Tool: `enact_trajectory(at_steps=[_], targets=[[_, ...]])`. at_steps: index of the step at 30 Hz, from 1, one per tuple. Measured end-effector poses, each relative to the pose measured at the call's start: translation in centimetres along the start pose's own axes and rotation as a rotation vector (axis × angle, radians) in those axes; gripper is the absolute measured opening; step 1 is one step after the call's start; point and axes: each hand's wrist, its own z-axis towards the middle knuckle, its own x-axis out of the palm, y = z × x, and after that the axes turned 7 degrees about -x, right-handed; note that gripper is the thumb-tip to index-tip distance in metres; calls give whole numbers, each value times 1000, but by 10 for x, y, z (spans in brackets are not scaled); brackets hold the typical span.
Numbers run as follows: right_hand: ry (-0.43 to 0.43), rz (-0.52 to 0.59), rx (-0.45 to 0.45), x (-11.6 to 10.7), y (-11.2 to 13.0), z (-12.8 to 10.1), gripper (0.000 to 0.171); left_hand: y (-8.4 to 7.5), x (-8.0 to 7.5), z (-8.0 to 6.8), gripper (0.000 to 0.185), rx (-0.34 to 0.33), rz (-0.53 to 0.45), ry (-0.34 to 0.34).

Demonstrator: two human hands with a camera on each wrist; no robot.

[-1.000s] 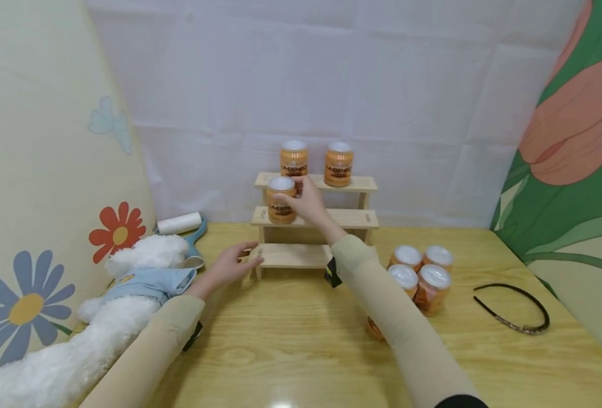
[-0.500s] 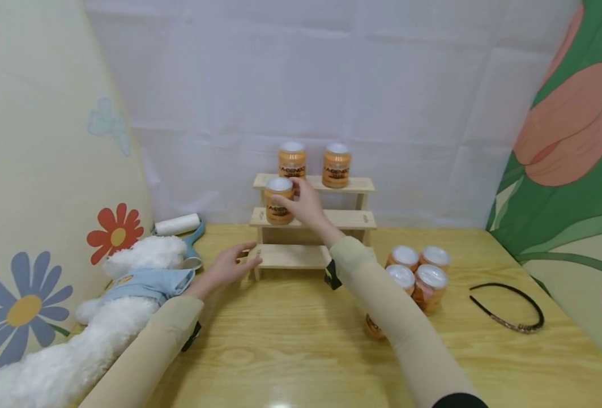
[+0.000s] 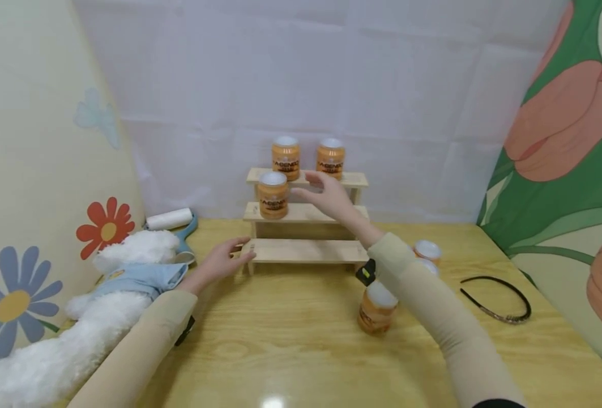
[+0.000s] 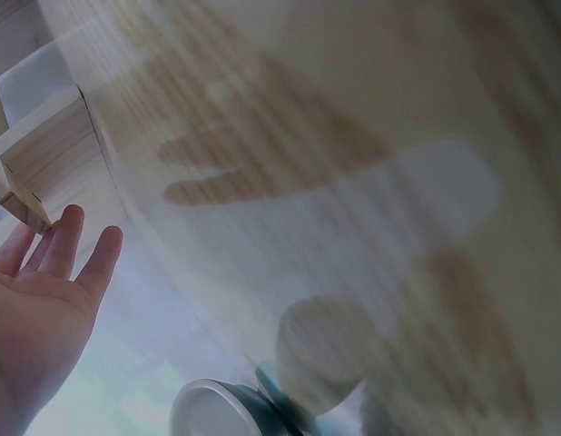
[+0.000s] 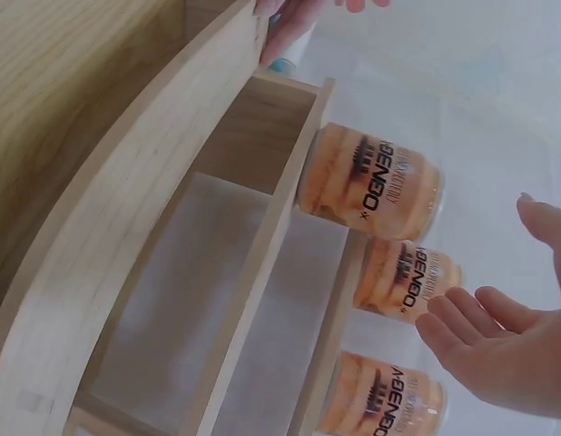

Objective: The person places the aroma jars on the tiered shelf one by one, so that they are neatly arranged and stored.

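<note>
A three-tier wooden stand point(image 3: 303, 251) stands against the back cloth. One orange-labelled jar point(image 3: 273, 195) sits upright at the left of its middle tier. Two matching jars, a left one point(image 3: 286, 161) and a right one point(image 3: 330, 161), occupy the top tier. My right hand point(image 3: 333, 199) hovers just right of the middle-tier jar, fingers spread and apart from it; the right wrist view shows a gap between this hand point(image 5: 503, 350) and the jars. At the bottom tier's left end, my left hand point(image 3: 220, 262) touches the wood with extended fingertips, seen closer on the shelf end point(image 4: 58, 150).
One jar point(image 3: 377, 309) stands on the table below my right forearm, with more jars point(image 3: 427, 251) partly hidden behind the sleeve. A black headband point(image 3: 504, 317) lies right. To the left are a white plush toy point(image 3: 127, 317) and a lint roller point(image 3: 170, 219).
My right hand has let go of the jar on the middle tier and drawn back to the right. The left hand stays at the stand's end. The head view has shifted slightly.
</note>
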Motion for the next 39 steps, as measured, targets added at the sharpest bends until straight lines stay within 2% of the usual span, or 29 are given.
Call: enact_trajectory(at_steps=[8, 16, 20, 25, 39], targets=[[2, 5, -19, -22, -5, -34, 54, 1, -2, 0, 63, 15, 7, -11], [3, 80, -38, -43, -13, -79, 46, 3, -1, 0, 65, 19, -3, 7], [0, 81, -38, -52, -17, -100, 45, 3, -2, 2, 65, 21, -8, 4], [28, 21, 5, -59, -26, -126, 47, 4, -1, 3, 64, 23, -6, -2], [4, -188, -50, -52, -63, -193, 43, 2, -1, 2, 66, 6, -10, 19]])
